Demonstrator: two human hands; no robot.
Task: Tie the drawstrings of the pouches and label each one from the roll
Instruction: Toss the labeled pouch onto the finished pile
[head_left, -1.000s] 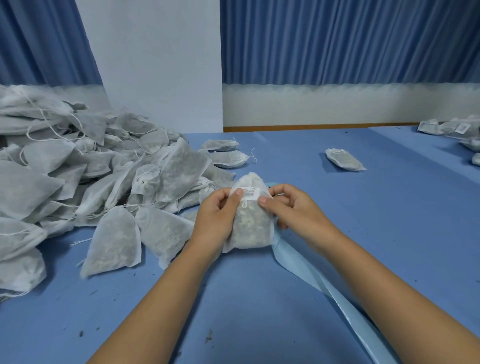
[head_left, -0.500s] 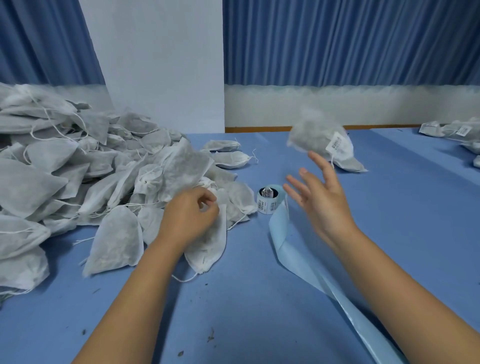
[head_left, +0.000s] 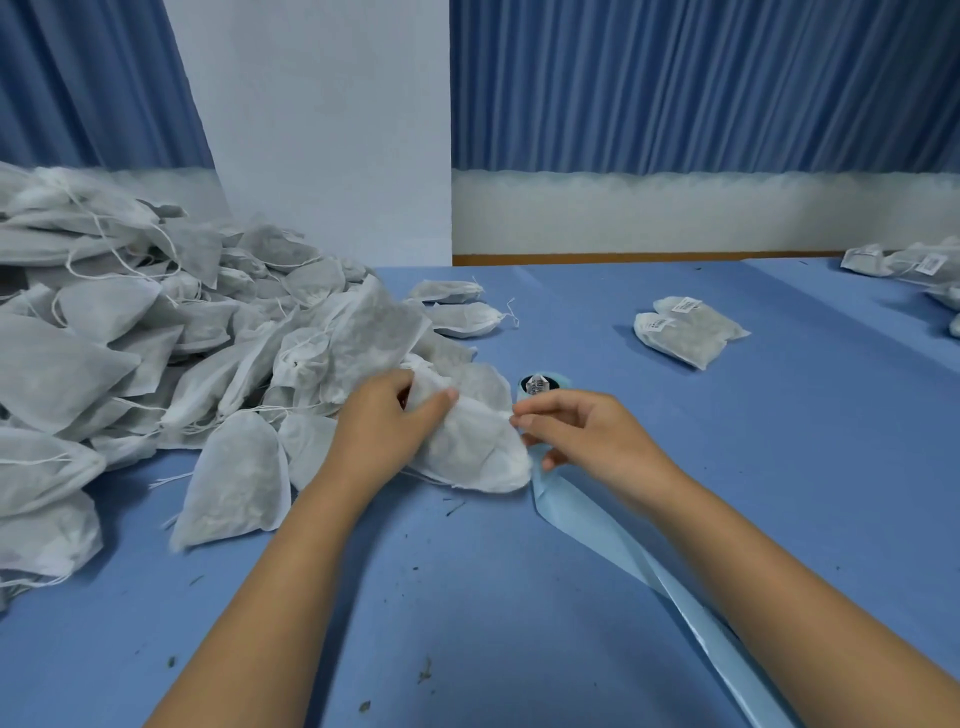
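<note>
a: one more finished?

b: yes. the heap of untied pouches (head_left: 130, 338) fills the left of the frame as before, but the pouch that was in the air half a second ago now lies at centre right, making two labelled pouches (head_left: 685, 327). that round is closed.

a: and next?

b: a fresh pouch (head_left: 467, 441) lies at frame centre on the blue table (head_left: 779, 467), just left of the label roll (head_left: 540, 387). it is plump, of thin white fabric with grey filling, and has no label. the left hand (head_left: 384, 431) grips its upper end, fingers curled over. the right hand (head_left: 587, 431) has come back to its right edge, fingertips bent; whether it is pinching or only touching, i cannot tell.
</note>
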